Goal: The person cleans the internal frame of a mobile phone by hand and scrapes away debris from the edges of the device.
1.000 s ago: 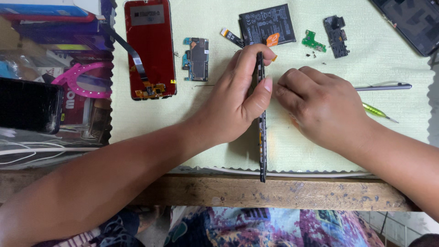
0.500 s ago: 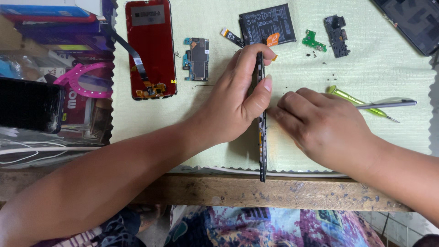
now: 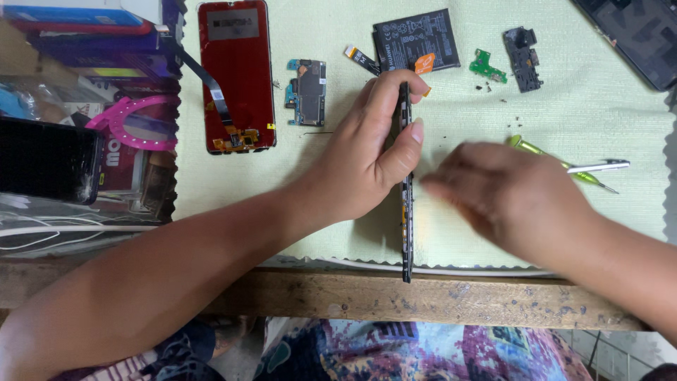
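Here, my left hand [image 3: 367, 159] clamps the phone frame [image 3: 405, 204] on edge over the mat's [image 3: 620, 113] near edge — side exposed. My right hand [image 3: 508, 194], blurred, grip unclear, hovers beside the tweezers [image 3: 599, 166].

Both forearms are bare, no sleeves, no watch, no rings on the left hand [image 3: 367, 162] or the blurred right hand [image 3: 508, 194]. Below, the lap shows floral fabric in blue, purple and pink.

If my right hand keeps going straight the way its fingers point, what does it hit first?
The right hand, blurred, points left toward the thin phone frame that the left hand holds on edge. That frame looks like the first thing in its line, though height above the green mat is hard to judge.
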